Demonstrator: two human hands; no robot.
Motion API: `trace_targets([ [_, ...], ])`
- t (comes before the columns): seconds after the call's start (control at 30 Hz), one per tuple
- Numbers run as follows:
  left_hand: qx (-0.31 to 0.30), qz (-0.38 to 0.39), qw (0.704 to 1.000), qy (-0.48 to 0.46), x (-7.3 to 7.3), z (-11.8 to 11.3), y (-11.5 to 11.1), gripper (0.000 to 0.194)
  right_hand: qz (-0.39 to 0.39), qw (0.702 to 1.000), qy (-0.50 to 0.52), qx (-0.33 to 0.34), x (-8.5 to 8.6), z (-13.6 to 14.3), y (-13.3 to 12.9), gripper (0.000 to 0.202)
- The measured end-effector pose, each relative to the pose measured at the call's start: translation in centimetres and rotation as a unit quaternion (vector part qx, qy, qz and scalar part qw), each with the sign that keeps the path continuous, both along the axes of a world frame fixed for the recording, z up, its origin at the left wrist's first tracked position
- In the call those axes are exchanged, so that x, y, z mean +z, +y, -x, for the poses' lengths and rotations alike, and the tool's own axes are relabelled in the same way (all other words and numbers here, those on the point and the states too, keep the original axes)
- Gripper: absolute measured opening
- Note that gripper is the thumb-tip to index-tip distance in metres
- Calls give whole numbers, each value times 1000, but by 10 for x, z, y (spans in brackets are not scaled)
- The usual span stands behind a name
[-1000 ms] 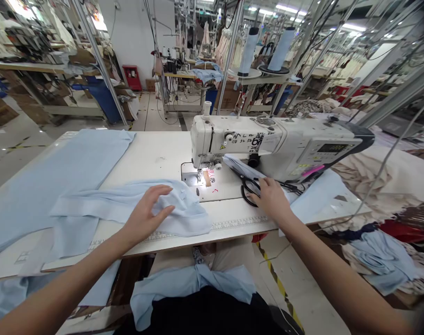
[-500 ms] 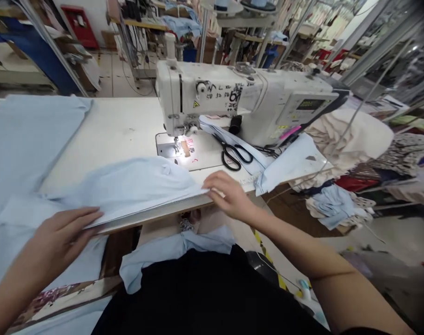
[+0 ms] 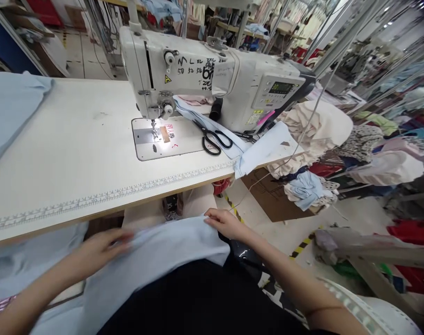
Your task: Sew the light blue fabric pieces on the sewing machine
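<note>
Pale blue woven cloth piece (image 3: 170, 253) spread over lap, below front edge of white sewing table (image 3: 75, 153). Left hand (image 3: 100, 251) blurred, fingers laid on cloth; right hand (image 3: 224, 223) pinching its far corner. Black-handled scissors (image 3: 213, 139) beside white sewing machine (image 3: 212, 79).

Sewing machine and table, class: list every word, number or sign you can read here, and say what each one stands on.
"M L XL", handwritten on the sewing machine arm.
"50 52 54", handwritten just below; the further scrawl beside it is unclear.
Yellow warning triangle, a sign on the machine head.
Green digits on the control panel: too blurred to read.
Ruler markings along the table edge: too small.
Red marks on the needle plate: unreadable.
</note>
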State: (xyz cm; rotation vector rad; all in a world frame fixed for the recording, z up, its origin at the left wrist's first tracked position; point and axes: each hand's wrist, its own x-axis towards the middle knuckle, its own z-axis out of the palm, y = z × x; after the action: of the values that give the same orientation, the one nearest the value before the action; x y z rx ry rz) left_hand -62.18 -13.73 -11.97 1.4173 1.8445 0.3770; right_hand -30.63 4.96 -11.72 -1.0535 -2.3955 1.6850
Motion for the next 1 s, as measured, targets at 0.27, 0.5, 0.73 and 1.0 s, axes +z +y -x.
trace_targets([
  [0.27, -192, -57, 970, -136, -42, -139, 106, 33, -25, 998, -32, -54, -25, -11, -1, 19],
  [0.5, -183, -57, 957, -218, -31, -133, 81, 28, -18, 988, -119, -96, -61, -1, 18, 19],
  [0.73, -70, -142, 957, -241, 31, -131, 74, 23, 66, 997, 27, -23, 28, 23, 25, 18],
  [1.0, 15, -188, 950, -250, 40, -124, 69, 18, -60, 996, 61, 13, 41, 23, 3, 10],
])
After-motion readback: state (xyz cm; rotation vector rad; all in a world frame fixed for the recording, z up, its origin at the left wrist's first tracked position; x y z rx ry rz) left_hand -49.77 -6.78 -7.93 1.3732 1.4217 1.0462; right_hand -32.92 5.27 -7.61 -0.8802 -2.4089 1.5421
